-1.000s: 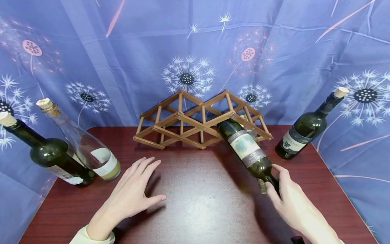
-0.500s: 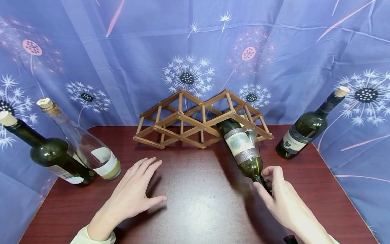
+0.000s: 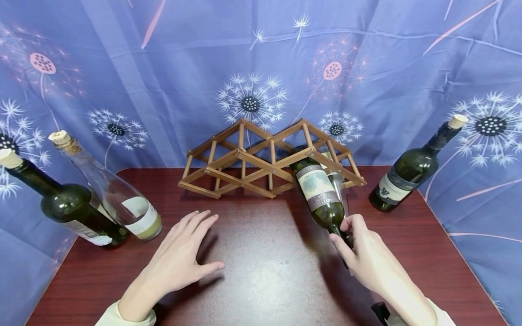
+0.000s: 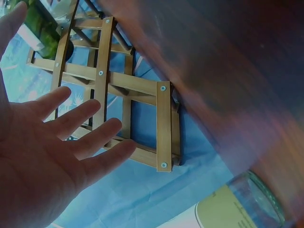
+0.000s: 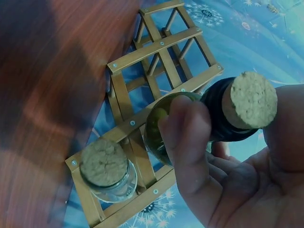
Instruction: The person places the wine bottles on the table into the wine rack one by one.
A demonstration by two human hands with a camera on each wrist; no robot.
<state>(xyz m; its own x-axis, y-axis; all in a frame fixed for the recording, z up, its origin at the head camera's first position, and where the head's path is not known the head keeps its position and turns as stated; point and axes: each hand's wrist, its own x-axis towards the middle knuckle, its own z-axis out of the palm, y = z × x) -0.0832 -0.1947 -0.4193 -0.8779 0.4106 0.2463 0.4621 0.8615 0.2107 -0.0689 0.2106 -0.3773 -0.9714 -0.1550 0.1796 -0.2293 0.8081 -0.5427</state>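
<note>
My right hand (image 3: 369,256) grips a dark green wine bottle (image 3: 320,192) by its neck, with thumb and forefinger on opposite sides. The bottle leans base first into a right-hand slot of the wooden lattice wine rack (image 3: 254,163), label facing up. In the right wrist view the cork (image 5: 254,100) in its mouth points back past the hand. Close by it, a clear corked bottle (image 5: 118,190) sits in a neighbouring slot of the rack. My left hand (image 3: 179,253) is spread over the table and holds nothing; its palm and fingers show in the left wrist view.
On the left stand a dark green corked bottle (image 3: 65,203) and a clear corked bottle (image 3: 140,217) with a white label. Another dark bottle (image 3: 408,176) stands right of the rack. A patterned blue cloth (image 3: 183,90) hangs behind the reddish-brown table (image 3: 261,240).
My right hand has moved left and slightly forward, swinging the bottle's neck left and pushing its base farther into the rack. The left hand is almost still.
</note>
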